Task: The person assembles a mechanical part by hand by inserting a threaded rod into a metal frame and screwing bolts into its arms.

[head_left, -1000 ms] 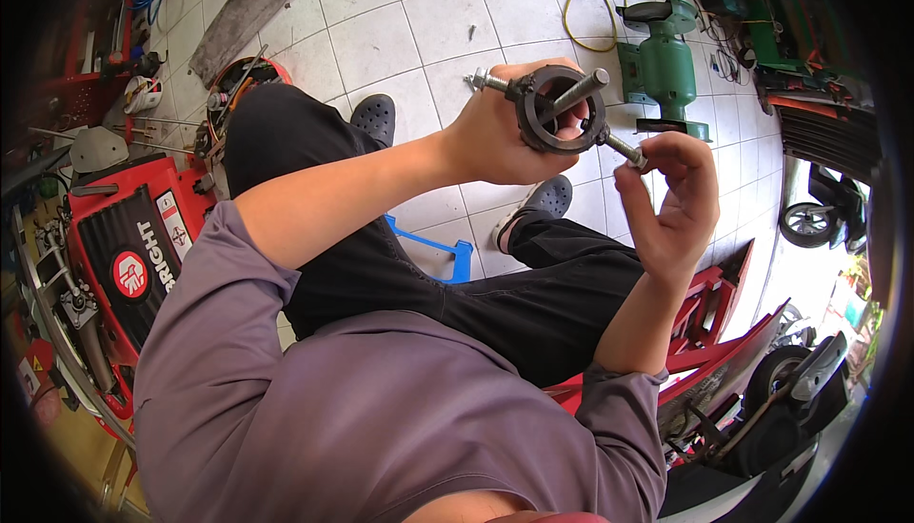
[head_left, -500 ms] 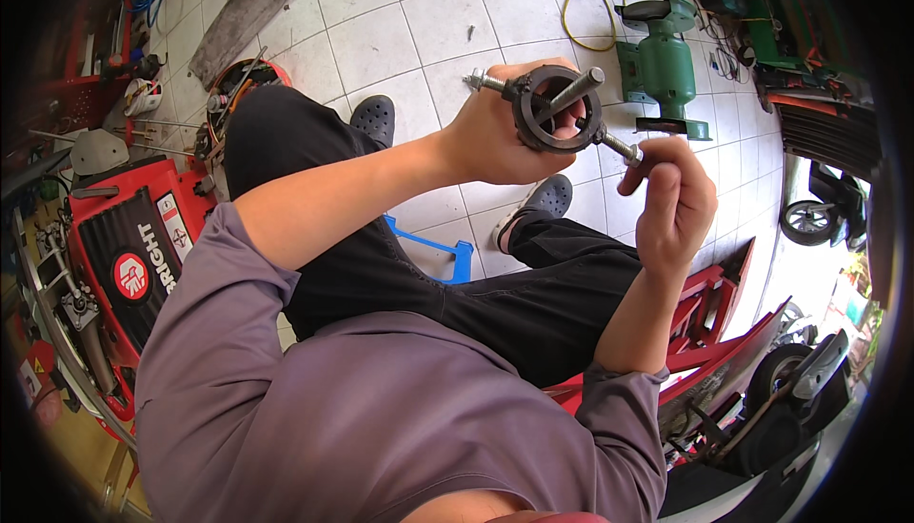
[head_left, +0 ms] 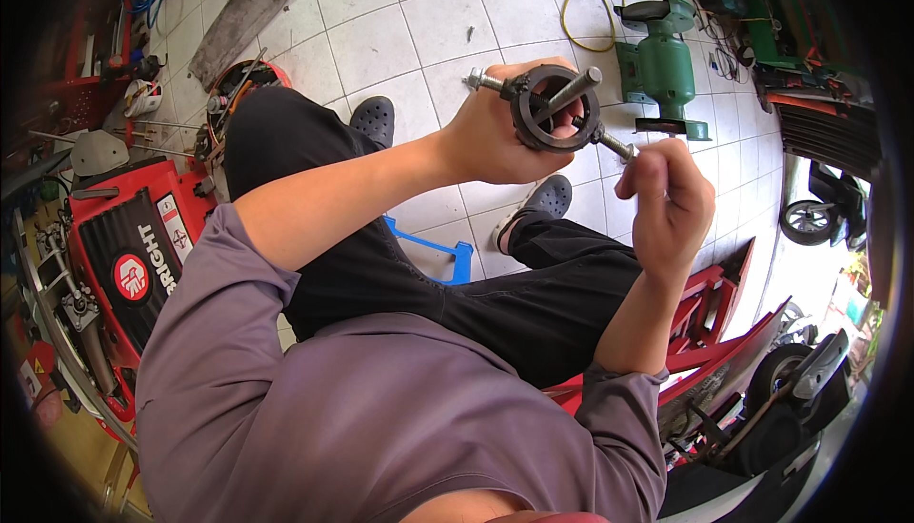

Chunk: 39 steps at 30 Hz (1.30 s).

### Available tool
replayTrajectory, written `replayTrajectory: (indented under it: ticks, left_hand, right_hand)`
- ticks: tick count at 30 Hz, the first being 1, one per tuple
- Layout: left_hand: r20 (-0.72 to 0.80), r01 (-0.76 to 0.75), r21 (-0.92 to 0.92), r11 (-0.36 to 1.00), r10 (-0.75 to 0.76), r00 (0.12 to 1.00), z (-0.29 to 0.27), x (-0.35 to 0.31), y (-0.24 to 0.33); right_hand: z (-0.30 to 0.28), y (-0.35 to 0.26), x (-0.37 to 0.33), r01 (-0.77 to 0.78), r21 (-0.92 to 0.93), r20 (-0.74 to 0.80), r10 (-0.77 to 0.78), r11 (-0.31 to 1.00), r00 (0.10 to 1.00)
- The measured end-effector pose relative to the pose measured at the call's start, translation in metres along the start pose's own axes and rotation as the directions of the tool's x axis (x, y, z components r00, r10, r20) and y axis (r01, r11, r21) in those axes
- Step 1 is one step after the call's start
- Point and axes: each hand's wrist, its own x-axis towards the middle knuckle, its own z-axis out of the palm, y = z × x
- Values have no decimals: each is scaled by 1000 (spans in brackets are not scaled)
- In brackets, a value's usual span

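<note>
My left hand (head_left: 481, 147) is wrapped round a black metal ring (head_left: 523, 121), holding it up over the floor in front of my knees. A thick grey rod (head_left: 575, 91) stands out through the ring's opening. One threaded bolt (head_left: 614, 145) juts from the ring toward my right, and another bolt (head_left: 484, 80), with nuts on it, sticks out at the far left. My right hand (head_left: 676, 204) is closed, its curled fingers and thumb at the outer end of the right bolt. The fingers cover that tip.
A green bench grinder (head_left: 665, 64) stands on the tiles at the far right, near a yellow cable (head_left: 564, 19). Between my legs lies a blue frame-shaped piece (head_left: 461, 262). A red and black machine (head_left: 124, 266) is at my left, red metal framework (head_left: 705, 309) at my right.
The fingers and thumb of my right hand have curled and turned at the bolt's end. My left hand and the ring have stayed nearly still.
</note>
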Motion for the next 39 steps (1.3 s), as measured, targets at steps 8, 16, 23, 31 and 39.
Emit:
replayTrajectory:
  ticks: [8, 16, 23, 31, 39]
  left_hand:
    - [8, -20, 30, 999, 20, 1000, 1, 0, -2]
    - [-1, 4, 4, 1000, -4, 1000, 1, 1, 1]
    - [2, -19, 10, 1000, 19, 1000, 1, 0, -2]
    - [-28, -28, 1, 1000, 28, 999, 3, 2, 1]
    - [7, -50, -48, 998, 51, 999, 3, 1, -2]
  right_hand:
    - [8, 1, -2, 15, 128, -69, -6, 992, 998]
    - [11, -12, 2, 2, 141, -91, 11, 990, 996]
    - [11, -15, 5, 117, 225, -152, -84, 967, 985]
    - [6, -16, 5, 85, 270, -114, -56, 959, 992]
    - [0, 1, -2, -28, 137, -24, 32, 990, 999]
